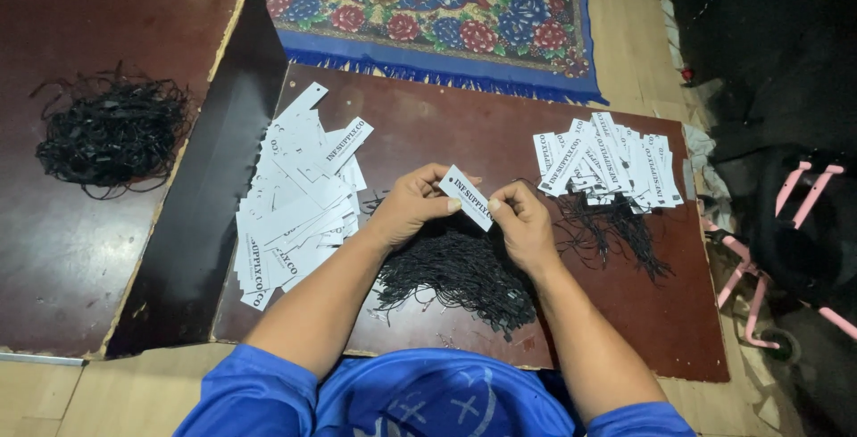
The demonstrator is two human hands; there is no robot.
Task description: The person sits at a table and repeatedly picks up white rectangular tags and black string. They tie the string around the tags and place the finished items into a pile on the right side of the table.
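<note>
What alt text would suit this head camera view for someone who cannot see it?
Two bare hands, left hand and right hand, hold one white paper tag between them over a pile of black strings on a dark brown board. Loose tags lie left; strung tags lie right.

Landmark: dark brown wooden board lying on the floor. Above its middle, the left hand and right hand pinch one white rectangular paper tag between them, tilted. Beneath the hands, on the board's near half, lies a heap of thin black strings. At the board's left end: a loose pile of white tags. At its right end: a fanned row of strung tags, cords trailing toward the near edge.
</note>
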